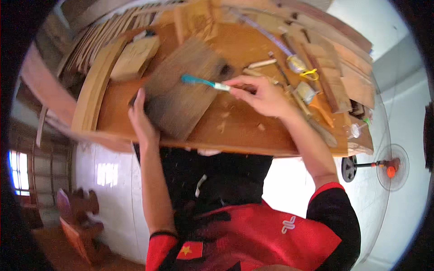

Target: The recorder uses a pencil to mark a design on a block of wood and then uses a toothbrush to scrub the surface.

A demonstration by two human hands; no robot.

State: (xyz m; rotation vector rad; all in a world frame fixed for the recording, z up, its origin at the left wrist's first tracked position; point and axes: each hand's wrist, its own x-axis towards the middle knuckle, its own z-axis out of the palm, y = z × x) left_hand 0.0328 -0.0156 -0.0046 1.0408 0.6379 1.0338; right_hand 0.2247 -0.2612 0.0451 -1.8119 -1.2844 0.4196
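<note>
One bench, one board, two hands, one brush: surface brushing, as judged.
Orange-brown bench point(253, 135) spans the upper view; dark wooden board point(181, 99) stands at 11 o'clock over it. Hands are apart: left hand point(143, 121) at the board's 9 o'clock edge, its full grip hidden, cannot tell; right hand point(264, 97), toward 1 o'clock, pinches a slim teal-and-white brush point(205, 82) whose head overlies the board's face. Bristle contact unconfirmed, blurred. Next move likely calls for a steadied board and light, even brush pressure.
</note>
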